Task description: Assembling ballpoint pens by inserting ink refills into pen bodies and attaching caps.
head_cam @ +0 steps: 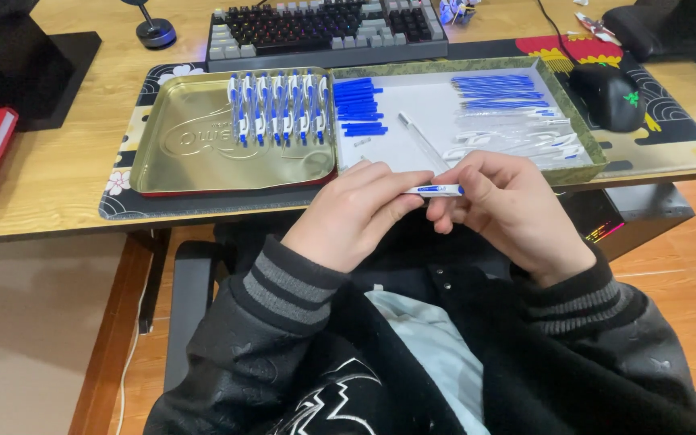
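Both hands meet low in the middle of the frame, just off the near edge of the table (42,193): the left hand (348,213) pinches one end of a white-and-blue pen (438,190) between thumb and fingers, and the right hand (509,205) closes around the other end, so the pen lies level between them.

Farther up, a gold tin lid (179,153) holds a neat row of finished pens (279,109) along its upper right edge; roughly eight, by my count, done.

Right of it, the shallow tray (582,133) carries plenty of loose parts: a stack of blue caps (360,109), blue refills (497,87), clear barrels (517,137), one lone clear tube (422,141). Judging by those piles, well under half is assembled.

Beyond, a keyboard (328,28) and a black mouse (610,97).
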